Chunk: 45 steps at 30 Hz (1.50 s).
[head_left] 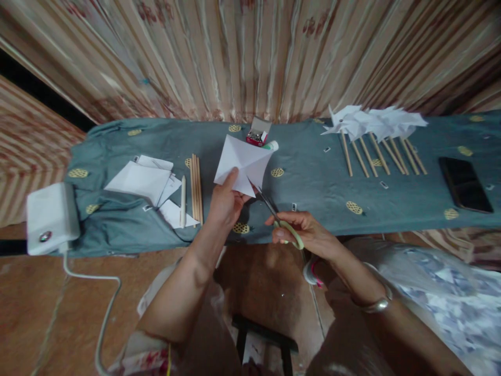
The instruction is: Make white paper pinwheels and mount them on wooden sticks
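My left hand [228,197] grips a square white sheet of paper [243,156] by its lower edge, thumb on top and fingers beneath. Crease lines run across the sheet. In my right hand [299,230] is a pair of scissors [289,233] with light green handles. The blades reach into the paper near its lower right corner, along a slit toward the middle. Behind the sheet stands a small open red box [256,137] holding small shiny metal pieces. A white and green tube [271,146], partly hidden by the paper, lies beside the box.
Left on the cloth-covered table [305,193] lie white paper sheets [136,178], a white pen-like stick [183,201] and several wooden sticks [197,188]. At right are paper pinwheels [376,124] on sticks and a black phone [465,184]. A white corded box [50,219] sits at the left end.
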### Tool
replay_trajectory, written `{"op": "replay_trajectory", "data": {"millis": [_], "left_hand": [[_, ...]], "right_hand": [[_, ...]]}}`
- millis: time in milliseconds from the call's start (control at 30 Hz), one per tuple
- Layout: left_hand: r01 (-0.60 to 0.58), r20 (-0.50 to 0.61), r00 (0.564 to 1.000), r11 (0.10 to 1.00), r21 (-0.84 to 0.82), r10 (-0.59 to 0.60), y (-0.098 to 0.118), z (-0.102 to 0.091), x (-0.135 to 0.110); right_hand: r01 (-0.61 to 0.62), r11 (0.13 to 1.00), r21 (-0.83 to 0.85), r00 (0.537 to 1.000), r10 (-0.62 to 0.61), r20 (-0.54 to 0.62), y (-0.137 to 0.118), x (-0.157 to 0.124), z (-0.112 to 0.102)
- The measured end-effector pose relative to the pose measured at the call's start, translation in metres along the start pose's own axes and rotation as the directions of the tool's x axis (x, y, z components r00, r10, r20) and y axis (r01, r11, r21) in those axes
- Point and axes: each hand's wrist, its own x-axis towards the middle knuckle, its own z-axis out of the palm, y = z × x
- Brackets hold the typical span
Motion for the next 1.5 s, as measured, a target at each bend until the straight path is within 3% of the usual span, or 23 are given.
{"op": "replay_trajectory", "data": {"millis": [100,167,267,400,500,633,767,867,1033,1167,1300,1500], "left_hand": [[0.006,-0.006,1.000,1.000,-0.011,-0.006,0.006,-0.003,0.002],[0.015,0.000,1.000,1.000,0.010,-0.015,0.007,-0.004,0.002],[0.021,0.004,1.000,0.998,0.059,-0.021,0.002,-0.003,0.001],[0.029,0.044,0.998,0.989,0.142,-0.036,-0.014,0.001,-0.003],[0.036,0.104,0.993,0.969,0.246,-0.063,-0.023,0.001,-0.007],[0.056,0.152,0.981,0.923,0.380,-0.122,-0.028,-0.001,-0.011],[0.091,0.146,0.975,0.906,0.412,-0.165,-0.028,0.000,-0.011],[0.142,0.152,0.968,0.939,0.314,-0.198,-0.026,0.005,-0.012],[0.156,0.246,0.952,0.980,0.124,-0.182,-0.029,0.012,-0.019],[0.065,0.283,0.951,0.978,0.198,-0.120,-0.041,0.016,-0.026],[0.009,0.199,0.978,0.959,0.284,-0.068,-0.048,0.019,-0.027],[-0.009,0.015,1.000,0.959,0.285,0.005,-0.046,0.019,-0.023]], "right_hand": [[-0.001,0.999,-0.048,0.998,0.004,0.061,-0.003,-0.007,-0.015],[0.032,0.996,-0.081,0.999,-0.029,0.037,-0.006,-0.011,-0.024],[0.141,0.985,-0.099,0.976,-0.155,-0.152,-0.011,-0.011,-0.033],[0.238,0.968,-0.077,0.876,-0.248,-0.413,-0.013,-0.002,-0.037],[0.274,0.958,-0.079,0.816,-0.275,-0.508,-0.014,0.005,-0.038],[0.261,0.963,-0.073,0.845,-0.264,-0.464,-0.016,0.007,-0.037],[0.250,0.967,-0.048,0.870,-0.246,-0.427,-0.013,0.008,-0.035],[0.270,0.962,-0.033,0.843,-0.253,-0.474,-0.010,0.012,-0.033],[0.312,0.949,-0.039,0.762,-0.274,-0.587,-0.006,0.018,-0.027],[0.329,0.943,-0.045,0.734,-0.285,-0.616,-0.003,0.023,-0.021],[0.343,0.939,-0.019,0.750,-0.286,-0.596,-0.002,0.026,-0.015],[0.356,0.930,0.089,0.777,-0.242,-0.581,-0.006,0.026,-0.010]]}}
